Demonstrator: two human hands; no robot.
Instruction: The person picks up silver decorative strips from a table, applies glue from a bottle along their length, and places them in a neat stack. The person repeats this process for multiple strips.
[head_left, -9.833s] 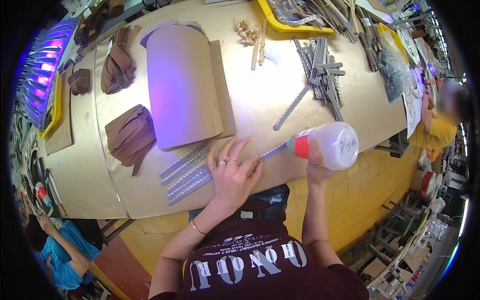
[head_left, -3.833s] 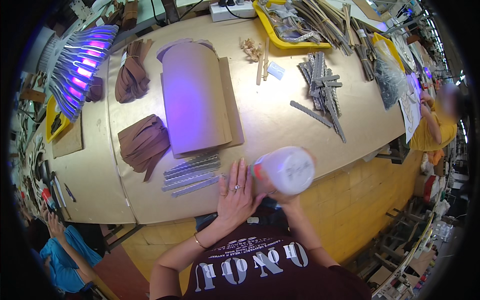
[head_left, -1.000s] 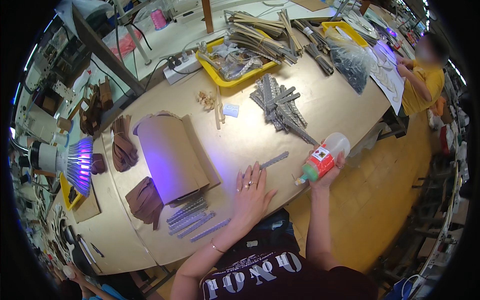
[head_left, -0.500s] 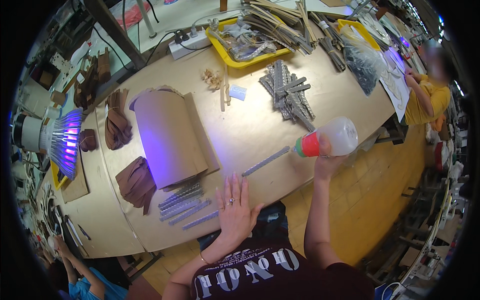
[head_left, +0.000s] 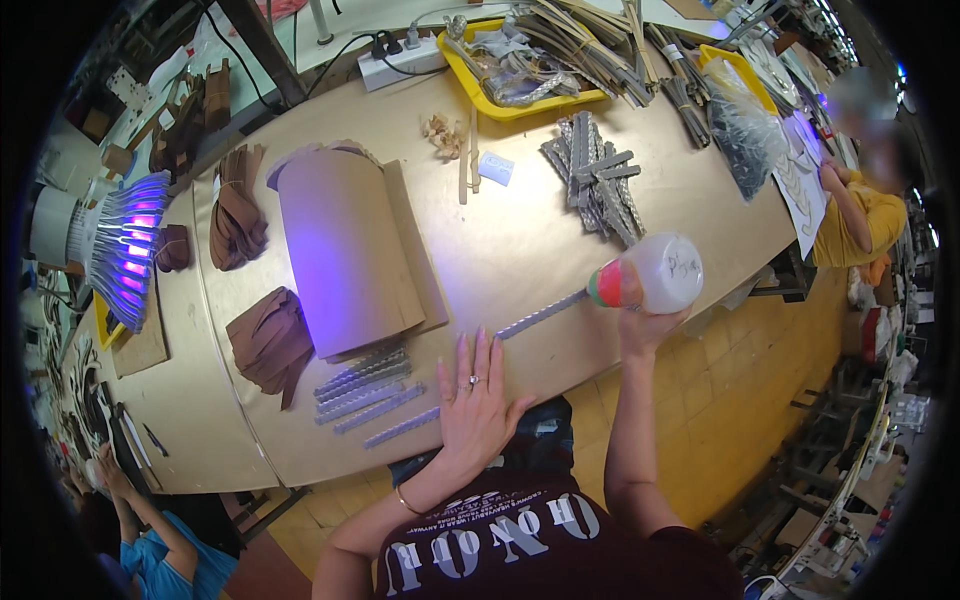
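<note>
My right hand (head_left: 648, 328) grips a translucent white squeeze bottle (head_left: 668, 275) with a red band and a greenish nozzle end. The bottle is tipped over, its nozzle pointing left at the far end of a grey braided strip (head_left: 542, 313) on the table; whether the tip touches the strip is hidden. Flat on the table lies my left hand (head_left: 474, 405), fingers stretched out, its fingertips close to the strip's near end. Left of that hand, several similar grey strips (head_left: 365, 395) lie side by side, and one sits partly beside or under its edge.
A large brown paper roll (head_left: 345, 250) stands left of centre, with bundles of brown strips (head_left: 268, 340) beside it. A pile of grey strips (head_left: 597, 180) and a yellow tray (head_left: 490, 108) lie farther back. A lamp (head_left: 128, 250) shines at left. Co-workers sit at both sides.
The bottle tilts more, its base now turned toward me and its nozzle less visible. My left hand stays flat in place. The whole view has shifted slightly.
</note>
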